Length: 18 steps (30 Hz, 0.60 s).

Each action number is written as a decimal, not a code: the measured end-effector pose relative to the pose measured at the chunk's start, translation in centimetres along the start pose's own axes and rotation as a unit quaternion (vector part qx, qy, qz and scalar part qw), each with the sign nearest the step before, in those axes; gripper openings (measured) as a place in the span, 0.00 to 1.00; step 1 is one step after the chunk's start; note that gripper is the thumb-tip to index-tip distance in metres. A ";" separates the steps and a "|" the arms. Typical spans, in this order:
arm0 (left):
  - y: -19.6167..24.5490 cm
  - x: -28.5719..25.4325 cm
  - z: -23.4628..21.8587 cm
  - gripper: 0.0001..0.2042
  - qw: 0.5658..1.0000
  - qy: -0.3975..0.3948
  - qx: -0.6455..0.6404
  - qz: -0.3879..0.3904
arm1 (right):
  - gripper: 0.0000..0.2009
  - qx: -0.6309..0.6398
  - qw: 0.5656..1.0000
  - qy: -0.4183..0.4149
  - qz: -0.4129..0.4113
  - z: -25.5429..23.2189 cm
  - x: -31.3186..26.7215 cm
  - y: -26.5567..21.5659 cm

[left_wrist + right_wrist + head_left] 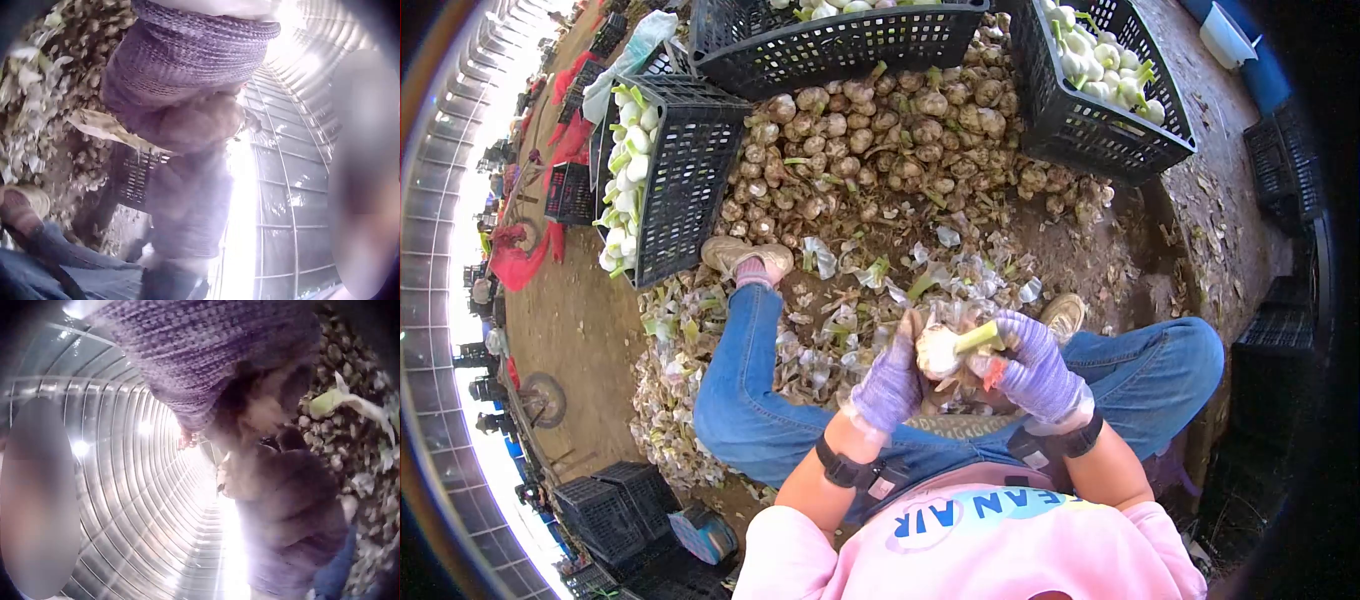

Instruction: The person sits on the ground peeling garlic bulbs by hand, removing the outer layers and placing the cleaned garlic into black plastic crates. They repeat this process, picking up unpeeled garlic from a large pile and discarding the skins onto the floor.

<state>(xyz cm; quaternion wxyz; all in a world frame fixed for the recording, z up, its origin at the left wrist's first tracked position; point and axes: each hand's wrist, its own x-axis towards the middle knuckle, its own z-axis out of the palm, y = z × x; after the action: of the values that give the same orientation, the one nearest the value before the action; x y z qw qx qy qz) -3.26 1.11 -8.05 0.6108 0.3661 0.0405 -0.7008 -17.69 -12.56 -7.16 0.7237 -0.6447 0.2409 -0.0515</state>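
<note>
A garlic bulb [938, 353], white with some purplish skin, is held between both hands above the lap. Its thick pale green stem [977, 337] points toward the right hand. My left hand [890, 382], in a purple knitted glove with bare fingertips, grips the bulb from its left side. Gloved the same way, my right hand [1040, 372] has its fingers curled at the stem and bulb, with an orange-red patch near the thumb. A pale strip of skin [112, 131] hangs by the fingers in the left wrist view; in the right wrist view a greenish-white strip [353, 405] shows there.
A heap of unpeeled garlic [860, 140] lies ahead, with scattered peelings [840, 330] between the feet. Black crates of cleaned garlic stand at the left [690, 180], back [840, 50] and right [1100, 130]. More black crates [615, 510] are stacked at the lower left.
</note>
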 end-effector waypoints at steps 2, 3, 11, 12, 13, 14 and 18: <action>-0.4 0.0 1.5 0.36 0.998 0.065 -0.004 -0.017 | 0.14 0.083 0.995 0.035 -0.037 0.2 0.2 1.1; -0.6 0.2 1.7 0.36 0.991 0.078 0.084 0.075 | 0.14 0.156 0.987 0.046 0.005 0.5 0.4 1.1; -0.4 0.0 3.1 0.28 0.966 0.128 0.136 0.181 | 0.20 0.426 0.899 -0.065 0.075 1.0 0.2 -2.0; -0.2 0.1 3.1 0.27 0.968 0.124 0.107 0.191 | 0.20 0.425 0.899 -0.067 0.077 1.0 0.2 -1.7; 0.0 0.2 2.9 0.29 0.967 0.116 0.111 0.197 | 0.20 0.414 0.903 -0.071 0.087 0.9 0.4 -1.0; 0.3 0.1 2.6 0.29 0.967 0.115 0.112 0.197 | 0.21 0.402 0.908 -0.073 0.095 0.6 0.6 -0.2; 0.6 0.2 1.7 0.33 0.958 0.097 0.210 0.172 | 0.20 0.116 0.993 -0.005 -0.020 0.2 0.4 2.3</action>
<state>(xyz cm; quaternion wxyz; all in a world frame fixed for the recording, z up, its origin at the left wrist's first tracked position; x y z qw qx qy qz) -3.49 -0.11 -6.66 0.6248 0.5537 -0.1124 -0.5389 -17.80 -12.11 -9.48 0.7937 -0.5613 0.2163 -0.0903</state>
